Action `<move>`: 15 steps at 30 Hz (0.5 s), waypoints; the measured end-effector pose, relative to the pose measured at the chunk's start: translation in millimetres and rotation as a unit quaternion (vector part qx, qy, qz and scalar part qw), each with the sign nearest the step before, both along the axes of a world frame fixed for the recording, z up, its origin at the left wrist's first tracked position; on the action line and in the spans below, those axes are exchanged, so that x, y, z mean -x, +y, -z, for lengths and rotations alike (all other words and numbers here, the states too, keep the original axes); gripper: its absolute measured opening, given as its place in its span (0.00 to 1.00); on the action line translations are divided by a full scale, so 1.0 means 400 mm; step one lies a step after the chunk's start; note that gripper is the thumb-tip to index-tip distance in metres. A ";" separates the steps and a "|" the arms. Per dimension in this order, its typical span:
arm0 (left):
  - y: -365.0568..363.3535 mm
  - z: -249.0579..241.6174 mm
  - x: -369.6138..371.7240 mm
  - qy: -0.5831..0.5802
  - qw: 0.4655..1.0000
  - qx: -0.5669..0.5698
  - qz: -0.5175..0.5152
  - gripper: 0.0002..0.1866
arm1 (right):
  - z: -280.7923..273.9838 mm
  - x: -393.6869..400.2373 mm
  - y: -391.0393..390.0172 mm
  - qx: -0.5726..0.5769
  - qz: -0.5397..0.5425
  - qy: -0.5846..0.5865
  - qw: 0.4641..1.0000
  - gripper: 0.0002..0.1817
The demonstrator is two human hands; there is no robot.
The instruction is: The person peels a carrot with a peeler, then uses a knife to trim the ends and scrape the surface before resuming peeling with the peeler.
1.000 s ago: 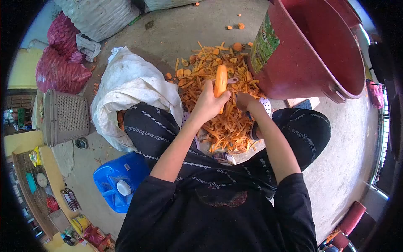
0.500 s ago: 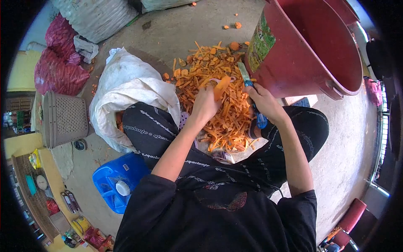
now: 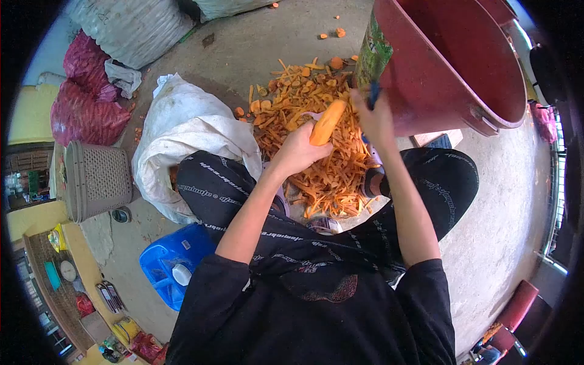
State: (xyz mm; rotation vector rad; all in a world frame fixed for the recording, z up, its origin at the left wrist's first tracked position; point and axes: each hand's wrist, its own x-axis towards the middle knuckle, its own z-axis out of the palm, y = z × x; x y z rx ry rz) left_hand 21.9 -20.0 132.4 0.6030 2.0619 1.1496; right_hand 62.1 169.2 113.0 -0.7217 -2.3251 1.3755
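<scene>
We hold the peeled orange carrot [image 3: 326, 122] in our closed left hand [image 3: 298, 151], tip angled outward so peelings fall onto the orange scrap heap [image 3: 322, 164]. Right hand [image 3: 376, 118] clasps a blue-handled peeler [image 3: 373, 95] beside the large red plastic tub [image 3: 453, 67].

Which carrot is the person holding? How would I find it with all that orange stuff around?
Start at the big red bucket at the upper right, then look just left of it, above the heap of orange peelings on the floor. The carrot sticks out of the left hand. It is the only whole, smooth, thick piece; everything around it is thin strips.
</scene>
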 end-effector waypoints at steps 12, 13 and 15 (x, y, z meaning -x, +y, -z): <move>0.008 0.015 -0.006 0.035 0.994 -0.044 -0.089 0.25 | -0.073 -0.038 -0.027 0.190 -0.018 -0.010 0.982 0.18; 0.007 0.028 -0.006 0.101 0.990 -0.032 -0.097 0.25 | -0.063 -0.041 -0.033 0.185 -0.037 0.000 0.982 0.17; 0.008 0.060 -0.009 0.232 0.966 -0.009 -0.112 0.24 | -0.060 -0.053 -0.049 0.086 -0.084 -0.020 0.993 0.14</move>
